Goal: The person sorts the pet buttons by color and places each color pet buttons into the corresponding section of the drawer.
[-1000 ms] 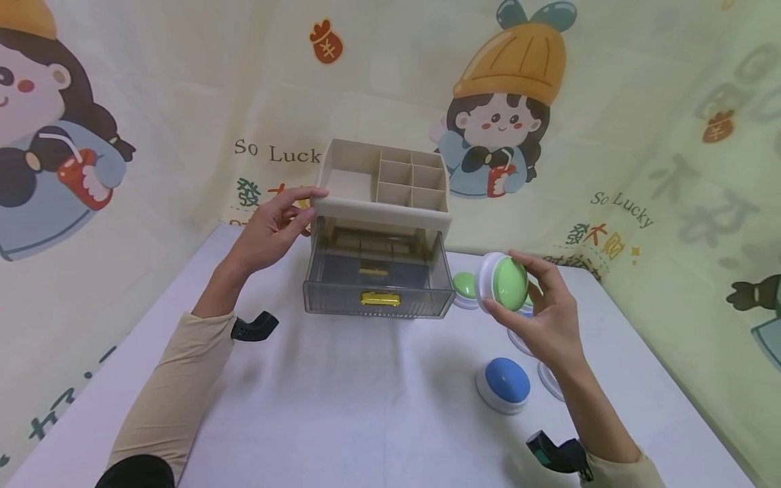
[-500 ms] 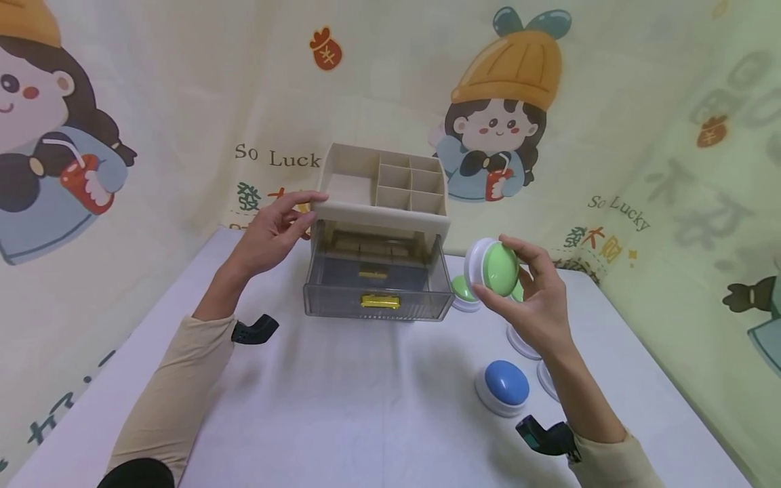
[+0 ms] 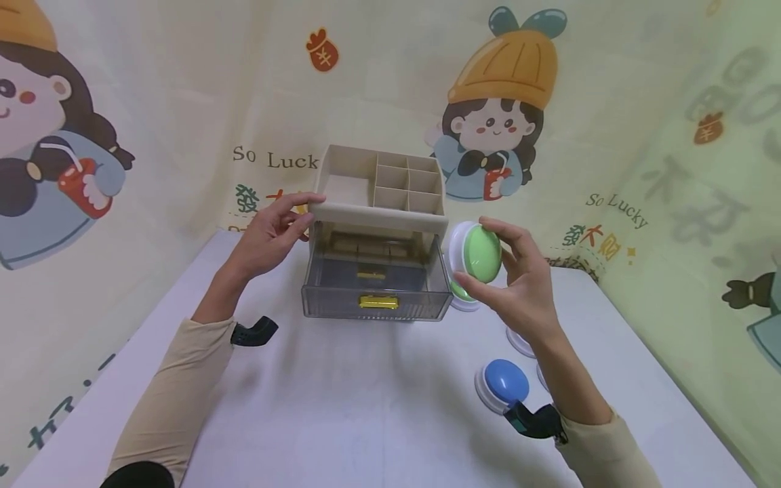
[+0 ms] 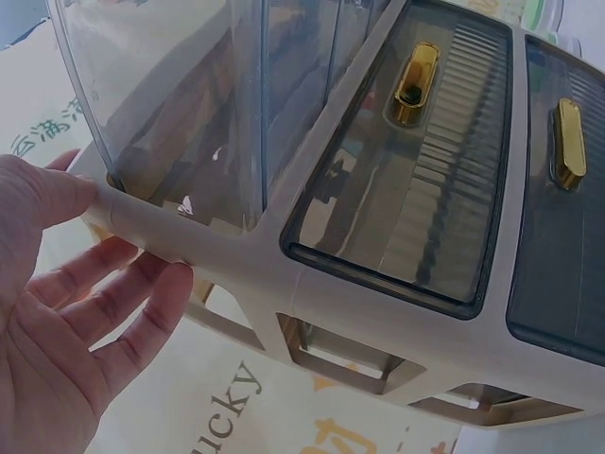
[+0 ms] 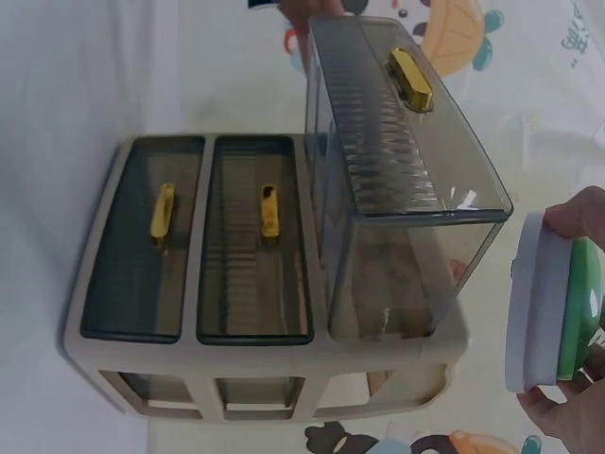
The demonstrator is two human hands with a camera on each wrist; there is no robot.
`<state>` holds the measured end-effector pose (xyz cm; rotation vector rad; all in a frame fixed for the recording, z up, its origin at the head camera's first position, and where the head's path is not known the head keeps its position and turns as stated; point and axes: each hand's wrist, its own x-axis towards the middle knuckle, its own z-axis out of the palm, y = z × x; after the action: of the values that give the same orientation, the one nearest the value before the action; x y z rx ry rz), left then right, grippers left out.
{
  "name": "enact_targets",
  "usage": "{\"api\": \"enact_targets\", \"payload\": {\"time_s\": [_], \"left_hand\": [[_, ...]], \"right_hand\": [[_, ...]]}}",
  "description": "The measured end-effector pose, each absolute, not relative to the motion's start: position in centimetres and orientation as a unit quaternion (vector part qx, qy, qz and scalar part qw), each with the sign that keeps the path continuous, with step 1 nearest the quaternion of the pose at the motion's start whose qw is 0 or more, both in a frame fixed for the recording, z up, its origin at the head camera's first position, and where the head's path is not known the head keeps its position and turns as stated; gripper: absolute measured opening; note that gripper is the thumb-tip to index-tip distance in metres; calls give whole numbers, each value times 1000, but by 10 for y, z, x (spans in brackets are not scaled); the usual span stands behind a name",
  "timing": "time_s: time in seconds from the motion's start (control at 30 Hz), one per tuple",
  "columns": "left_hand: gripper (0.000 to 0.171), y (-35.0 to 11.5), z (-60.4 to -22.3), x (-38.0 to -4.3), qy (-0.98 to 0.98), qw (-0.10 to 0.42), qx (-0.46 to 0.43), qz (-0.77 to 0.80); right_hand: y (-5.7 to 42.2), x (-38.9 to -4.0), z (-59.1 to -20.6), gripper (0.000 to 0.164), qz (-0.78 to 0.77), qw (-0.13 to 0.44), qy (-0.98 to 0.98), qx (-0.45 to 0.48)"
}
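Note:
A cream desktop organizer (image 3: 378, 215) stands at the back of the table, its clear grey top drawer (image 3: 329, 305) pulled out with nothing seen inside. My left hand (image 3: 266, 236) holds the organizer's upper left corner, thumb at the front frame and fingers on the side in the left wrist view. My right hand (image 3: 526, 288) pinches a round push button (image 3: 482, 253) with a green dome and white base between thumb and fingers. It is raised above the table, tilted on edge, just right of the open drawer. In the right wrist view the button (image 5: 539, 303) is beside the drawer.
Another green button (image 3: 462, 291) sits on the table right of the organizer, partly covered by the held one. A blue button (image 3: 506, 379) lies nearer me. White rims of more buttons (image 3: 521, 342) show beside my right forearm. Two lower drawers (image 5: 253, 246) are closed.
My right hand has moved left and farther back with the green button, up to the drawer's right side. My left hand stays on the organizer corner; the drawer remains out.

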<state>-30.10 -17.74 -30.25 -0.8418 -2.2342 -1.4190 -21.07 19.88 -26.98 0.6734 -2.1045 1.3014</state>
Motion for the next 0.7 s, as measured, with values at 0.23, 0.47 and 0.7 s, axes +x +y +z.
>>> {"api": "enact_targets", "payload": {"time_s": [0.23,0.47,0.7], "left_hand": [[39,-177,-301,-300,-790,184,-298,-503],[39,-177,-302,-299,-789,183,-299,-504],[39,-178,-301,-300,-786,186,-305,-504]], "right_hand": [[191,-215,-257,78,428,280,-811,285],[182,-221,-248,77,409,255,-811,332],[170,-223,-243,74,406,233,-806,361]]}}
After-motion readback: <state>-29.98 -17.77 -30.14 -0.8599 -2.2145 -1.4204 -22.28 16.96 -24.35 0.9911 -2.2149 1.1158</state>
